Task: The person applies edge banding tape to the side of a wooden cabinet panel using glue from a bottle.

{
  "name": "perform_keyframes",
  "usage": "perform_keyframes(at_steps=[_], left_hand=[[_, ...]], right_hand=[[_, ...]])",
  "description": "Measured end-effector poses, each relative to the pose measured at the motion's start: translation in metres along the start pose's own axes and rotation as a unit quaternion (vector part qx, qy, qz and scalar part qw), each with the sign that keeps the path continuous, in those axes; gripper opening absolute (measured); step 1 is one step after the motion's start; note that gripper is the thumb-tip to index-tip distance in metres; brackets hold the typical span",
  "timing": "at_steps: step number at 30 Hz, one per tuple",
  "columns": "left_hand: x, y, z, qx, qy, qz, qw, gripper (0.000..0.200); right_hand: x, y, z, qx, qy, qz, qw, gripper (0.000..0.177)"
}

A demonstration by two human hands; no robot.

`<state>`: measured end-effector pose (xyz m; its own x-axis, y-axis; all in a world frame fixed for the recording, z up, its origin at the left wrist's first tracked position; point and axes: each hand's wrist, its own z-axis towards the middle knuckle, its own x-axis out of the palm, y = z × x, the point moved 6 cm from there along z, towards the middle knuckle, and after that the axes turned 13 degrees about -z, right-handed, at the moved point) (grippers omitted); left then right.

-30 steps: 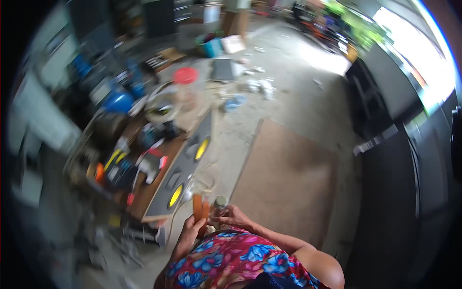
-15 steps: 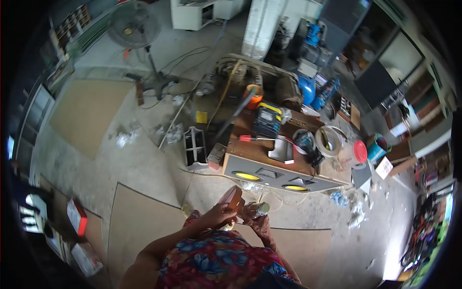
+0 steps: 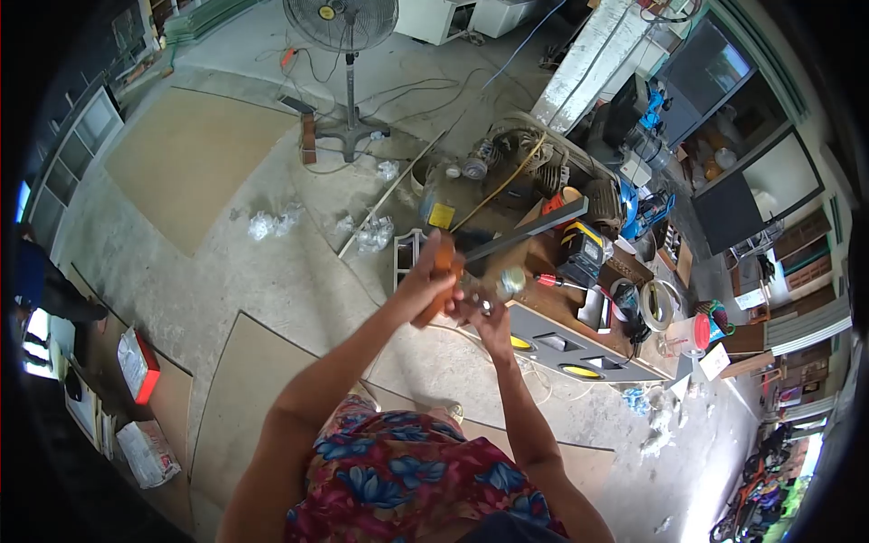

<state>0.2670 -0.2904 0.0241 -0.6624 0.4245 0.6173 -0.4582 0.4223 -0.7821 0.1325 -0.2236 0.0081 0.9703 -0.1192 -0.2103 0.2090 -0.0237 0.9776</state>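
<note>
From my remote seat, I see the left hand [image 3: 421, 290] with its fingers closed around an orange-brown, block-like object [image 3: 443, 261]; a loose grip could let it slip. Beside it, the right hand [image 3: 491, 328] curls around a clear bottle with a pale round lid [image 3: 512, 280]; blur hides how firmly, and smooth walls might slide. Farther right, swinging wide risks knocking the long dark metal bar [image 3: 525, 235] or red-handled screwdriver [image 3: 550, 281] on the brown wood-topped cabinet [image 3: 523, 260].

left grip [image 3: 424, 286]: orange-brown object [image 3: 444, 262] | right grip [image 3: 490, 323]: lidded jar [image 3: 511, 281] | floor fan [image 3: 350, 81]: upright
</note>
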Motion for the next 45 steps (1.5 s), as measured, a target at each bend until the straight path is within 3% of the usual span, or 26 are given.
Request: perform_keyframes(at_steps=[1, 3, 6, 10, 13, 19, 22, 24, 28, 34, 37, 39, 45], left_hand=[[-0.012, -0.019, 0.004, 0.03, -0.033, 0.004, 0.999, 0.04], [-0.036, -0.04, 0.023, 0.023, -0.048, 0.009, 0.999, 0.029], [-0.059, -0.071, 0.035, -0.009, -0.077, 0.003, 0.997, 0.029], [-0.073, -0.097, 0.045, -0.041, -0.02, 0.045, 0.998, 0.03], [-0.081, -0.095, 0.06, -0.068, 0.007, 0.044, 0.997, 0.017], [-0.089, -0.088, 0.106, -0.121, 0.047, 0.073, 0.989, 0.018], [-0.102, -0.098, 0.139, -0.143, 0.048, 0.09, 0.985, 0.02], [-0.101, -0.108, 0.163, -0.156, 0.057, 0.077, 0.983, 0.02], [-0.106, -0.138, 0.211, -0.135, 0.057, 0.096, 0.984, 0.02], [-0.114, -0.166, 0.262, -0.097, 0.102, 0.108, 0.984, 0.018], [-0.13, -0.178, 0.277, -0.104, 0.119, 0.098, 0.982, 0.016], [-0.146, -0.195, 0.281, -0.117, 0.115, 0.095, 0.982, 0.017], [-0.237, -0.273, 0.277, -0.147, 0.139, 0.085, 0.976, 0.025]], right_hand=[[0.018, 0.012, 0.014, 0.001, -0.002, 0.024, 1.0, 0.032], [0.043, 0.023, 0.042, -0.006, -0.018, 0.056, 0.998, 0.033], [0.069, 0.034, 0.074, -0.03, -0.046, 0.062, 0.997, 0.034], [0.087, 0.061, 0.089, -0.029, -0.061, 0.108, 0.992, 0.035], [0.081, 0.056, 0.095, 0.007, -0.103, 0.006, 0.995, 0.036], [0.067, 0.043, 0.122, 0.042, -0.142, -0.007, 0.989, 0.045], [0.06, 0.055, 0.149, 0.01, -0.146, 0.056, 0.988, 0.044], [0.052, 0.045, 0.178, -0.01, -0.161, -0.014, 0.987, 0.041], [0.042, 0.053, 0.232, -0.023, -0.19, 0.058, 0.98, 0.035], [0.045, 0.071, 0.29, -0.031, -0.221, 0.037, 0.974, 0.029], [0.06, 0.081, 0.307, -0.018, -0.25, 0.005, 0.968, 0.026], [0.078, 0.081, 0.323, -0.031, -0.235, 0.053, 0.97, 0.025], [0.182, 0.092, 0.385, -0.042, -0.237, 0.072, 0.968, 0.027]])
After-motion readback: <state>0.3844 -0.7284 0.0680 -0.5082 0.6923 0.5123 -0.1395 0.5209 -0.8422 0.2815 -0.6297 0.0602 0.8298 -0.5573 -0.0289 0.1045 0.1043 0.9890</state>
